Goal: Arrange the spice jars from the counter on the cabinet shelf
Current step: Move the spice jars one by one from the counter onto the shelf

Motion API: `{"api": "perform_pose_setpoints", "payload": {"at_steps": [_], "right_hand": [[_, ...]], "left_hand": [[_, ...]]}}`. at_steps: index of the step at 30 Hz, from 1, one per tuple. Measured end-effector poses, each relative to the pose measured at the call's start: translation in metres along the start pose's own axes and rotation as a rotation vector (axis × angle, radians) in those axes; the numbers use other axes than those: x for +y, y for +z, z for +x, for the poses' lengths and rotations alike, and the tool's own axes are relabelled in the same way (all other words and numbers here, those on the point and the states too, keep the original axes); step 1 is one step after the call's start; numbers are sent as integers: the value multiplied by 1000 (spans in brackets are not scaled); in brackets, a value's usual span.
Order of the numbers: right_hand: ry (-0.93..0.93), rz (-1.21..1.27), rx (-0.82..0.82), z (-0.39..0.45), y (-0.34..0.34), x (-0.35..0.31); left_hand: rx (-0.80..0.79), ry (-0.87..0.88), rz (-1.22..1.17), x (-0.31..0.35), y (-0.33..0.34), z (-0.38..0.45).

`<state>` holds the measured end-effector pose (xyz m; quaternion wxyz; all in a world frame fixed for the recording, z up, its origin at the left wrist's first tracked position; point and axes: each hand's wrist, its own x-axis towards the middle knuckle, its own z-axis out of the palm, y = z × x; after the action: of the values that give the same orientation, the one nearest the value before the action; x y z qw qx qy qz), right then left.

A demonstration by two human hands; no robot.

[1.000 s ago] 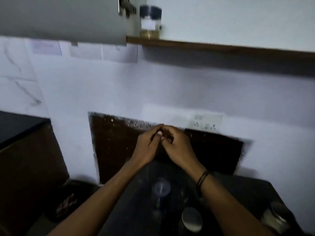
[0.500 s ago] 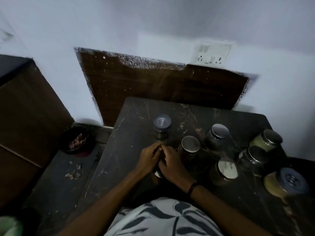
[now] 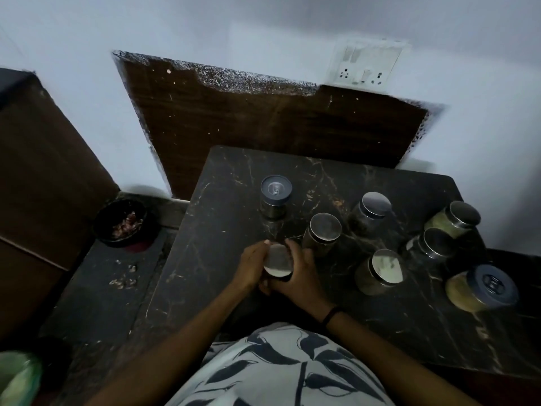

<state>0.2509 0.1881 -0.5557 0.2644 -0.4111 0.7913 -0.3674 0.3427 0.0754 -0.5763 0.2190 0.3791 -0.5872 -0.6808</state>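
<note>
Several spice jars stand on the dark marble counter. My left hand and my right hand wrap both sides of a small jar with a silver lid near the counter's front. Behind it stand a silver-lidded jar and a jar with a grey plastic lid. More jars sit to the right: a silver-lidded one, a dark one, one with greenish contents, another dark jar and a grey-lidded jar of yellow powder. The cabinet shelf is out of view.
A black bowl with reddish scraps sits on a lower ledge at the left, with crumbs beside it. A brown wooden panel backs the counter, a wall socket above it. A green bag shows at bottom left.
The view dropped from the shelf and wall down to the counter. My hands came down with fingers together and have spread around the small silver-lidded jar.
</note>
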Motion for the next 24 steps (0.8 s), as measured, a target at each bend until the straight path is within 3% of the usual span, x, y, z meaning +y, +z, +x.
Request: {"api": "perform_pose_setpoints", "payload": {"at_steps": [3, 9, 15, 24], "right_hand": [[31, 324, 62, 2, -13, -4], [158, 926, -76, 19, -37, -9], [175, 1076, -91, 32, -42, -26], [432, 1178, -52, 32, -35, -33]], "left_hand": [[110, -125, -131, 10, -1, 2], [91, 0, -256, 30, -16, -5], [-5, -8, -441, 44, -22, -6], [-92, -123, -482, 44, -11, -17]]}}
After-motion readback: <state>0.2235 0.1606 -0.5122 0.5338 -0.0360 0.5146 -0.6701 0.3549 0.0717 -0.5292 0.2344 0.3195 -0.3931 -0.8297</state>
